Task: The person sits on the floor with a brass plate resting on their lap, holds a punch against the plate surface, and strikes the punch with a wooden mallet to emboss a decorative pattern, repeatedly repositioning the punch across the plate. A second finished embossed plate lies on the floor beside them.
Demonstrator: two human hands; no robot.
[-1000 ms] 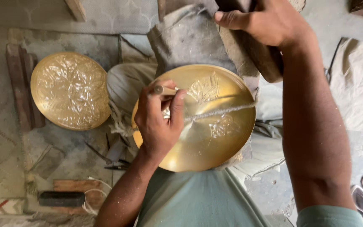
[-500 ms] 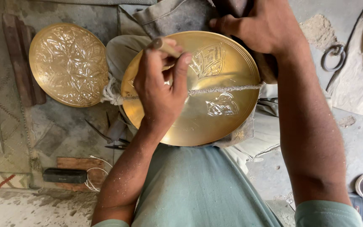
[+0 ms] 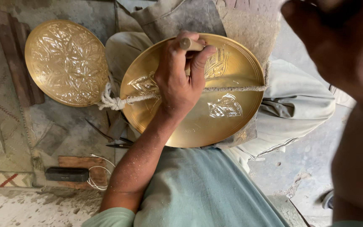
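Starting at the far left, a finished brass plate (image 3: 67,62) covered in raised floral work lies flat on the stone floor (image 3: 64,130), beside dark wooden slats (image 3: 15,59). Nearer, a small black box (image 3: 67,174) with a coiled white cable (image 3: 97,178) sits on a wood block, and a few thin dark tools (image 3: 112,141) lie just left of the lap.

A knotted cord (image 3: 116,101) runs rightward across the face of the second brass plate (image 3: 215,122), which rests on the person's lap over grey cloth, only partly engraved with three motifs. This plate looks stiff and fairly heavy for its thinness, with a smooth, slippery polished face that would mark easily; its rim seems the safest place to take hold.

The left hand (image 3: 177,80) rests on the plate's middle, fingers curled tightly around a short chisel (image 3: 190,44), thumb and forefinger pinching near its blunt top end. The chisel is a rigid rod, best gripped along its shaft as it is here. Its long axis runs near-to-far, leaning slightly; the struck end points toward the far side and up, the working tip down at the brass, hidden under the fingers.

At the far right, the right hand (image 3: 332,46) is raised close to the camera, blurred; whether its fingers grip anything I cannot tell.
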